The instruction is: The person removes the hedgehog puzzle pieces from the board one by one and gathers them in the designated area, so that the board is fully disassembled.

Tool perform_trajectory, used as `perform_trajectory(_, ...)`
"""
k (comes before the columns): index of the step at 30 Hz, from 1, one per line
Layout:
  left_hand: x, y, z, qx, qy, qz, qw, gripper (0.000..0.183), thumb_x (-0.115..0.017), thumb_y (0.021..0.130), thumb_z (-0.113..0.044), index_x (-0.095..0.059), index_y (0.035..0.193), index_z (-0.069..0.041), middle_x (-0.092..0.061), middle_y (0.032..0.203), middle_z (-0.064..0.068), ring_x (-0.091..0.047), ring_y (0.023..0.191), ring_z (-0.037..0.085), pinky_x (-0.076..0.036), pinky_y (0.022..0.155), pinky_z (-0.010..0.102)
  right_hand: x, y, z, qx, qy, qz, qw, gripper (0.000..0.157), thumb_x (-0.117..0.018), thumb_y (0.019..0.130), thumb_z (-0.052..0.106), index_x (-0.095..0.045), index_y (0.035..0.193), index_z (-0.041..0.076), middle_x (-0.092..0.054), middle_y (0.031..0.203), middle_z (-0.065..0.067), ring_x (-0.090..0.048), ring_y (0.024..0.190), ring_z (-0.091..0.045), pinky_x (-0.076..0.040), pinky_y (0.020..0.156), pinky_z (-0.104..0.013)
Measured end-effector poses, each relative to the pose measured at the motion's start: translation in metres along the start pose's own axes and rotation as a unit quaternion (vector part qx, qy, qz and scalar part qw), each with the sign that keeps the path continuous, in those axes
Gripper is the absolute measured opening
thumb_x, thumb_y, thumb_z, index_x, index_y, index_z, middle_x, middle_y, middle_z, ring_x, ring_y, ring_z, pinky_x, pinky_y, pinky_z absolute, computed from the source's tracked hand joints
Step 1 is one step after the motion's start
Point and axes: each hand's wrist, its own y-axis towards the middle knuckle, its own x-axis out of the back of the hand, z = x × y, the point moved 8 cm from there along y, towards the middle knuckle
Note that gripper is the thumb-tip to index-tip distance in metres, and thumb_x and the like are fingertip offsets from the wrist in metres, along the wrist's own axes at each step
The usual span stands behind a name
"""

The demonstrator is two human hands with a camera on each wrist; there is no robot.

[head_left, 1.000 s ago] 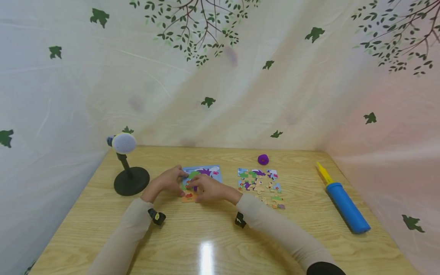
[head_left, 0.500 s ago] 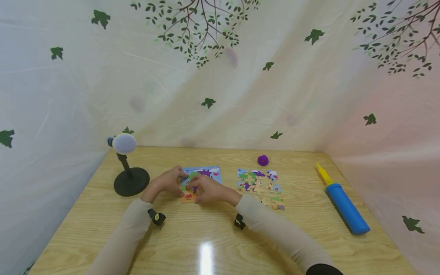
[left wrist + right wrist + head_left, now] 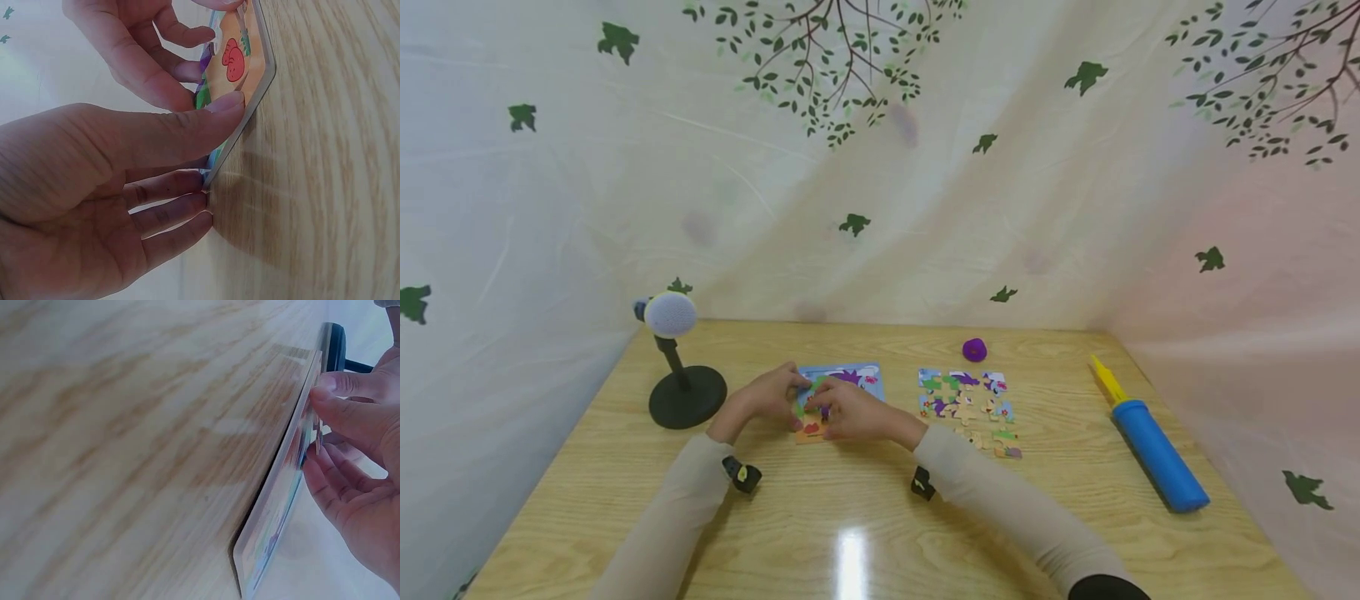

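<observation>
A colourful puzzle board (image 3: 871, 377) lies flat on the table, blue along its far edge and orange near the front. My left hand (image 3: 767, 395) steadies its left side. In the left wrist view, the left thumb (image 3: 219, 115) presses on the orange corner beside a red printed shape, while straight fingers (image 3: 169, 215) rest along the edge. Over the board, my right hand (image 3: 859, 414) pinches a small puzzle piece (image 3: 318, 445) between thumb and fingers, close to the surface. The hands cover much of the board's left half.
Several loose puzzle pieces (image 3: 964, 405) are laid out right of the board, with a purple ring-shaped object (image 3: 974, 349) behind them. A blue pump with a yellow nozzle (image 3: 1159, 454) lies at the right. At left stands a round-headed object on a black base (image 3: 688, 396).
The right fingers have shifted very slightly over the board. My left hand stays at the board's left side.
</observation>
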Motion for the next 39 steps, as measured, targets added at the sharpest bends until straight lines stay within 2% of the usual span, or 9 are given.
perform_trajectory(8,0.0,-0.001,-0.001,0.005,0.0,0.002,1.0,0.074,-0.092,0.071,-0.011,-0.061,0.136,0.006,-0.052,0.112,0.014,-0.048,0.096,0.023,-0.046,0.089,0.038,0.002,-0.001,0.001,0.001,0.02,0.005,1.0,0.042,-0.077,0.087,0.003,-0.069,0.128,0.0,-0.058,0.131,-0.013,-0.061,0.104,-0.021,-0.051,0.081,-0.019)
perform_trajectory(17,0.0,-0.001,-0.001,-0.002,0.0,-0.003,1.0,0.075,-0.092,0.071,-0.009,-0.06,0.136,0.006,-0.05,0.108,0.013,-0.044,0.09,0.021,-0.041,0.079,0.032,0.008,-0.006,0.004,0.022,-0.012,-0.007,1.0,0.032,-0.079,0.085,0.007,-0.074,0.116,0.0,-0.062,0.123,-0.012,-0.06,0.11,-0.022,-0.054,0.091,-0.028)
perform_trajectory(21,0.0,0.0,0.0,-0.001,-0.001,-0.004,1.0,0.075,-0.092,0.071,-0.009,-0.06,0.137,0.006,-0.049,0.109,0.012,-0.044,0.091,0.021,-0.04,0.078,0.031,0.011,-0.013,0.0,0.016,-0.021,-0.006,1.0,0.032,-0.08,0.085,0.009,-0.074,0.115,0.001,-0.063,0.123,-0.012,-0.061,0.109,-0.022,-0.054,0.091,-0.026)
perform_trajectory(25,0.0,0.0,0.0,0.0,0.006,-0.006,1.0,0.075,-0.092,0.071,-0.011,-0.06,0.137,0.005,-0.052,0.114,0.015,-0.046,0.093,0.021,-0.043,0.081,0.033,0.018,-0.026,-0.008,-0.003,-0.026,-0.007,1.0,0.036,-0.081,0.085,0.01,-0.073,0.119,0.002,-0.063,0.124,-0.011,-0.06,0.112,-0.023,-0.053,0.093,-0.028)
perform_trajectory(33,-0.001,-0.001,-0.003,0.005,0.016,-0.006,0.9999,0.075,-0.092,0.071,-0.011,-0.06,0.137,0.005,-0.052,0.116,0.015,-0.048,0.099,0.024,-0.046,0.093,0.04,0.05,-0.065,-0.027,-0.042,-0.001,-0.022,0.999,0.038,-0.079,0.087,0.013,-0.072,0.123,0.002,-0.059,0.131,-0.015,-0.059,0.118,-0.028,-0.055,0.093,-0.04)
perform_trajectory(39,-0.002,0.0,-0.003,0.007,0.023,-0.004,0.9997,0.074,-0.092,0.072,-0.012,-0.061,0.137,0.005,-0.053,0.116,0.015,-0.048,0.1,0.023,-0.047,0.096,0.042,0.072,-0.095,-0.042,-0.052,-0.012,-0.037,0.998,0.036,-0.078,0.089,0.012,-0.071,0.123,0.002,-0.06,0.127,-0.012,-0.059,0.115,-0.028,-0.055,0.091,-0.04)
